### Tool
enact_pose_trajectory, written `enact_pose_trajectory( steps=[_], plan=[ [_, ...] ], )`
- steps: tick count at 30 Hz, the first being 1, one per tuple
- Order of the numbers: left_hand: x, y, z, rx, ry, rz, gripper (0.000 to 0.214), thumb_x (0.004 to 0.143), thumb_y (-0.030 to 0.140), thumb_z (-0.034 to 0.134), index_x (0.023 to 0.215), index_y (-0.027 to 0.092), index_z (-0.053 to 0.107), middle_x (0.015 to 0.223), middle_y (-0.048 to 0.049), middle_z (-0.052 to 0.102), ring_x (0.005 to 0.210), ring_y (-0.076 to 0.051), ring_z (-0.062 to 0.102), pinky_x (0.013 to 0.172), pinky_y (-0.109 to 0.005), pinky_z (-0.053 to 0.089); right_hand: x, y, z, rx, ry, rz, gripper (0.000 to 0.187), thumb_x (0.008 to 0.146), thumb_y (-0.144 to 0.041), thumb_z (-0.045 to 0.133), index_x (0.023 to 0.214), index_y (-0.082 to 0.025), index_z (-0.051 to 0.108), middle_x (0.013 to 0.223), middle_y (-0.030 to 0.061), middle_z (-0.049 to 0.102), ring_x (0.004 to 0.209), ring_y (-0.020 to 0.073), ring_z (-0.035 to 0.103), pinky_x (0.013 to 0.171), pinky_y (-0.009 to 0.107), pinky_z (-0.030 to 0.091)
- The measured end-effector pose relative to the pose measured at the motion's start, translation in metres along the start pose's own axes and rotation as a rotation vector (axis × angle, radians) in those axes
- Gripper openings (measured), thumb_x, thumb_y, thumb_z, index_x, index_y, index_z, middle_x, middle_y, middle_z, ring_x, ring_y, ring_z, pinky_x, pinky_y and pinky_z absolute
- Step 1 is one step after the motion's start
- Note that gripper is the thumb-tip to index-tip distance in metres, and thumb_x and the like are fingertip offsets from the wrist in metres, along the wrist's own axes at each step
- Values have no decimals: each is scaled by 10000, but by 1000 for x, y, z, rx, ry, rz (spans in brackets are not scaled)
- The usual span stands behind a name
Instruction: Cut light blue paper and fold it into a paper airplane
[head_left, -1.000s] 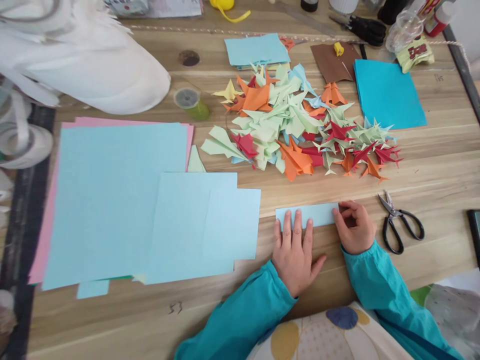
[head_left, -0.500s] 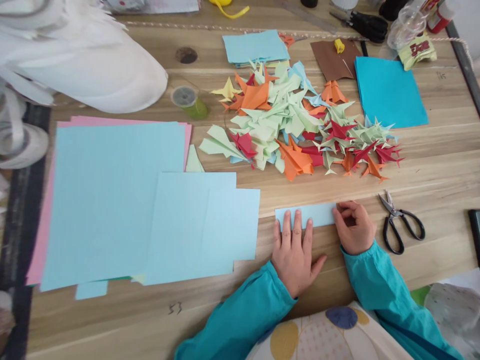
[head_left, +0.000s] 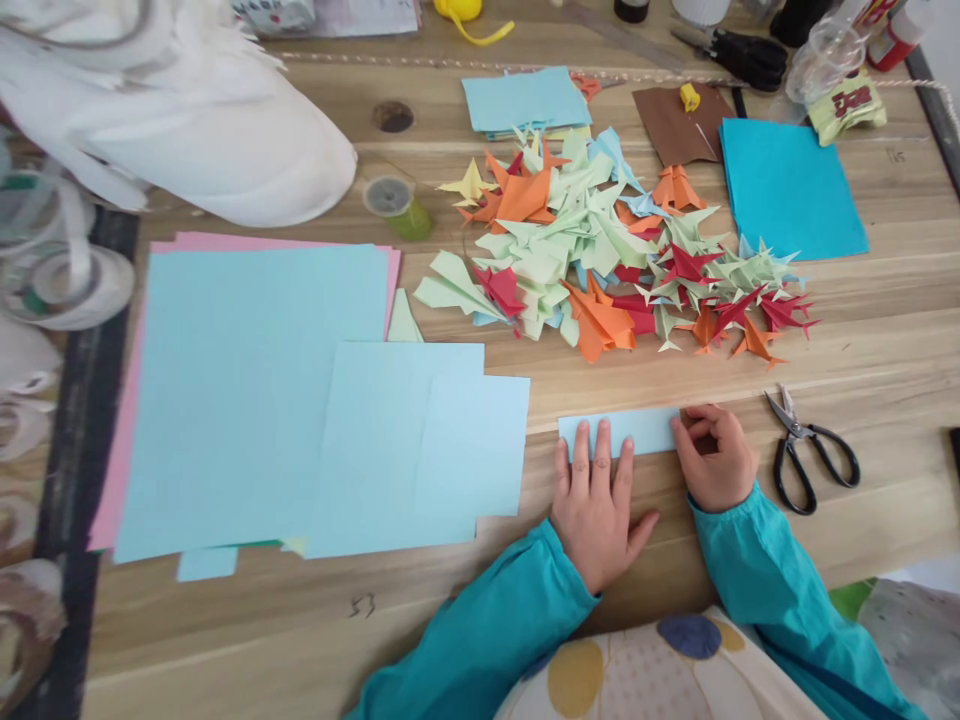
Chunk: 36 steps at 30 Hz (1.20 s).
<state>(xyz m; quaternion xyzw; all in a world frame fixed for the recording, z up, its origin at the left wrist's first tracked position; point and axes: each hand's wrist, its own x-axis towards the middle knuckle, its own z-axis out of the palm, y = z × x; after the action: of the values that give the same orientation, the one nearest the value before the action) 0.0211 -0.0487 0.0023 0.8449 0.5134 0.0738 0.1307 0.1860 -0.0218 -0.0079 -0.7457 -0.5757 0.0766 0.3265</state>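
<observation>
A narrow light blue paper strip (head_left: 651,431) lies flat on the wooden table (head_left: 495,620) in front of me. My left hand (head_left: 598,505) rests on its left part, palm down, fingers stretched and spread over the lower edge. At the strip's right end my right hand (head_left: 716,460) is closed, with thumb and forefinger pinching the paper's edge. Black-handled scissors (head_left: 801,440) lie just right of that hand, blades slightly apart. Left of my left hand are smaller light blue sheets (head_left: 480,450), overlapping a large light blue sheet (head_left: 240,400).
Beyond the strip spreads a pile of folded paper shapes (head_left: 585,215) in green, orange, red and blue. A bright blue paper stack (head_left: 795,190) sits at the back right. A green spool (head_left: 401,205) stands near a white feathered object (head_left: 255,140). Tape rolls (head_left: 82,285) line the left edge.
The whole view has shifted slightly, so things appear a little further right. Both hands keep the same hold on the paper strip.
</observation>
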Motion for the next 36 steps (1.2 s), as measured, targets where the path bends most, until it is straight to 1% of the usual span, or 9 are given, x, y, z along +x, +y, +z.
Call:
enact_pose_trajectory(
  steps=[9,17,21,25,28,31,33,36],
  plan=[
    [-1,0,1,-3,-33,2,792,788,617,399,1392,114,298,1462,-233,206,1349,-434,91,1046,-601,132,0,2,1,-13,9,-8,125,762,-311,622,805,-200,583,638,4,607,744,176,623,659,290,496],
    [-1,-1,2,-6,-33,8,775,796,617,379,1391,125,304,1466,-223,205,1350,-434,82,1049,-599,119,1,3,1,-25,5,-48,137,767,-289,616,859,-193,590,606,-6,586,746,178,617,661,287,492],
    [-1,-1,2,-5,-32,2,779,791,622,384,1390,130,307,1469,-226,191,1351,-431,81,1050,-598,120,1,3,2,-17,11,-59,116,765,-284,616,826,-190,587,610,-4,579,725,173,602,645,283,485],
    [0,0,3,1,-17,-5,794,780,625,401,1392,128,302,1464,-238,195,1352,-427,97,1044,-598,138,2,4,3,-14,11,-84,92,764,-277,609,774,-192,575,624,0,580,690,161,584,624,274,475],
    [0,1,3,16,-3,-8,807,767,632,421,1391,133,306,1462,-237,203,1351,-421,117,1042,-595,152,3,5,4,-24,14,-97,89,768,-274,590,805,-195,575,603,-8,570,668,160,572,609,273,468],
    [0,1,2,22,17,-6,800,761,634,432,1400,174,292,1467,-221,205,1351,-418,125,1037,-591,167,4,7,5,-26,21,-113,109,768,-276,577,838,-193,572,578,-15,561,655,164,565,611,280,462],
    [0,1,2,27,35,1,788,760,634,435,1404,206,285,1470,-209,206,1351,-415,130,1033,-592,175,4,9,7,-18,29,-128,106,766,-280,570,830,-195,568,573,-15,561,652,166,565,611,283,457],
    [0,1,3,55,58,14,791,747,636,456,1399,216,299,1472,-191,215,1348,-411,144,1029,-593,180,5,12,9,-7,48,-144,90,760,-279,555,802,-199,558,550,-18,551,619,165,554,595,283,447]
  ],
)
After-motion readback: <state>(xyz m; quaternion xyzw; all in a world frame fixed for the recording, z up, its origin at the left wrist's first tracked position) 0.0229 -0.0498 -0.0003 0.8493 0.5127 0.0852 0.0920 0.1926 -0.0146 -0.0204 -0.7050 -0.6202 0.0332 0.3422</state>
